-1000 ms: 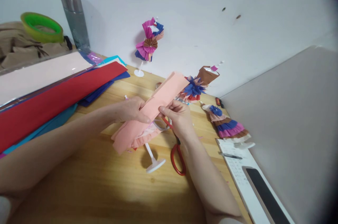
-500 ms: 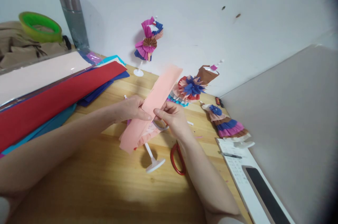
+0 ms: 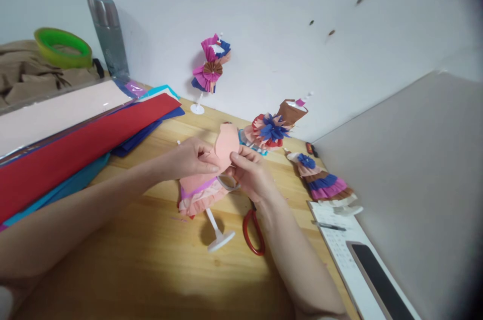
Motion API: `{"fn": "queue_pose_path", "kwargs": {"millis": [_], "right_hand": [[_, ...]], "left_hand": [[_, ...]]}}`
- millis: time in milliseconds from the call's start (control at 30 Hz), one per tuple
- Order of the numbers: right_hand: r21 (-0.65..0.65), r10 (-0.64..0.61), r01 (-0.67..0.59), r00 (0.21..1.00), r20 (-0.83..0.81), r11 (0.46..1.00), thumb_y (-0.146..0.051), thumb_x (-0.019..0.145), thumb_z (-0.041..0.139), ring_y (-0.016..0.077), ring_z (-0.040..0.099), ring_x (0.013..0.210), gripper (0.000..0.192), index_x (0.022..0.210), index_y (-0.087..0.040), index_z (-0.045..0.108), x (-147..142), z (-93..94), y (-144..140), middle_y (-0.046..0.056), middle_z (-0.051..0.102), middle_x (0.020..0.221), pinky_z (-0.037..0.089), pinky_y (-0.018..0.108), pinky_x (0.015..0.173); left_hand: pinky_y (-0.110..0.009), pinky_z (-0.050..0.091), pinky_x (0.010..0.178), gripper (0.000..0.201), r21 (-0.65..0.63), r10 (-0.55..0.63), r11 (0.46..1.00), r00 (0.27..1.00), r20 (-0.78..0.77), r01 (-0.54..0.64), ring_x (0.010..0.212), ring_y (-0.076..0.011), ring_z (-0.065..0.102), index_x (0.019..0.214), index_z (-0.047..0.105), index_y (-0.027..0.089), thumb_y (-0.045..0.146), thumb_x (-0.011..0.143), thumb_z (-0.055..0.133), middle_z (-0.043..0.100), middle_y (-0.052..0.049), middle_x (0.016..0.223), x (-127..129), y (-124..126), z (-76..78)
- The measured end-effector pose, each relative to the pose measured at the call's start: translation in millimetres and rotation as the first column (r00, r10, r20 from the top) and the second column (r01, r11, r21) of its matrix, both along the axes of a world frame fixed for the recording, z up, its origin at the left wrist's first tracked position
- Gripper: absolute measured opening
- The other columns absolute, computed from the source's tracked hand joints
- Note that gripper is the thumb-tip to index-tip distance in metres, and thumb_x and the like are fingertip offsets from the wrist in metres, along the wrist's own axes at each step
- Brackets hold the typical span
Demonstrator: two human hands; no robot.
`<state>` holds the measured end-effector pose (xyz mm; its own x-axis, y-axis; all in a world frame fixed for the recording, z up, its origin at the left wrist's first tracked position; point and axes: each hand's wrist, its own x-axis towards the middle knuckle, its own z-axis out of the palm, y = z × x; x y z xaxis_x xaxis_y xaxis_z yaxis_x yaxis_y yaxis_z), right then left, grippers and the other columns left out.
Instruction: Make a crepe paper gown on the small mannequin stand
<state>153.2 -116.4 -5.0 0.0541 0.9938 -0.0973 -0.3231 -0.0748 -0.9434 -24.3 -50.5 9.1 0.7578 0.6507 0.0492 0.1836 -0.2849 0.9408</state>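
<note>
Head view, wooden table point(image 3: 124, 264), white wall point(image 3: 264, 18), grey partition point(image 3: 415, 159)

Wooden table point(image 3: 143, 264) with scissors point(image 3: 253, 229), paper sheets point(image 3: 75, 144)

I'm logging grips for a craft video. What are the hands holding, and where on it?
Both hands pinch a pink paper strip: left hand on its left edge, right hand on its right edge.
</note>
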Motion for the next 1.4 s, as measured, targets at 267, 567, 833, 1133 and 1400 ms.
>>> {"fn": "queue_pose_path", "kwargs": {"millis": [267,567,833,1133,1400], "right_hand": [[0.039,-0.007,0.01,0.997,-0.073,0.999,-0.034,0.058,0.087,0.0054,0.051,0.042,0.031,0.067,-0.015,0.064,-3,12.1,-6,-0.003,0.061,0.054,0.042,0.015,0.042],[0.142,-0.108,0.113,0.993,-0.042,0.983,-0.035,0.061,0.085,0.007,0.053,0.042,0.036,0.063,-0.018,0.053,-7,10.7,-7,-0.004,0.06,0.052,0.041,0.015,0.041],[0.235,-0.246,0.233,0.969,0.026,0.944,-0.036,0.06,0.085,0.0065,0.051,0.04,0.038,0.061,-0.018,0.052,-5,14.5,-7,-0.006,0.055,0.05,0.04,0.017,0.04],[0.244,-0.232,0.215,0.972,0.044,0.946,-0.038,0.062,0.084,0.0072,0.051,0.04,0.038,0.064,-0.019,0.051,-7,16.2,-9,-0.006,0.055,0.049,0.038,0.017,0.041],[0.215,-0.209,0.199,0.978,0.025,0.956,-0.036,0.063,0.084,0.0081,0.05,0.04,0.036,0.063,-0.019,0.052,-10,16.9,-12,-0.005,0.056,0.049,0.04,0.019,0.041]], "left_hand": [[-0.019,0.023,0.047,0.035,0.156,0.037,0.987,0.999,-0.007,-0.036,0.051,-0.006,0.032,0.049,0.037,0.016,0.029,0.067,0.064,0.032,0.007,0.051,-5,0,7.0],[-0.025,0.05,0.067,0.04,-0.269,-0.11,0.953,0.987,0.121,0.139,0.077,-0.0175,0.064,0.1,0.069,0.012,0.027,0.063,0.074,0.072,-0.006,0.09,0,-11,-2.8],[-0.021,0.04,0.052,0.022,-0.125,-0.14,0.983,0.99,-0.027,0.136,0.06,-0.0133,0.056,0.086,0.071,0.013,0.021,0.067,0.067,0.066,0.0,0.068,0,-9,-7.3],[-0.025,0.046,0.062,0.04,-0.277,-0.138,0.95,0.989,0.052,0.147,0.07,-0.0172,0.061,0.09,0.068,0.011,0.038,0.062,0.076,0.069,-0.005,0.079,-5,-10,11.2],[-0.022,0.039,0.053,0.019,0.017,0.055,0.998,0.996,0.068,-0.057,0.057,-0.0117,0.053,0.061,0.061,0.013,0.029,0.071,0.068,0.056,0.002,0.059,2,-14,-1.0]]}}
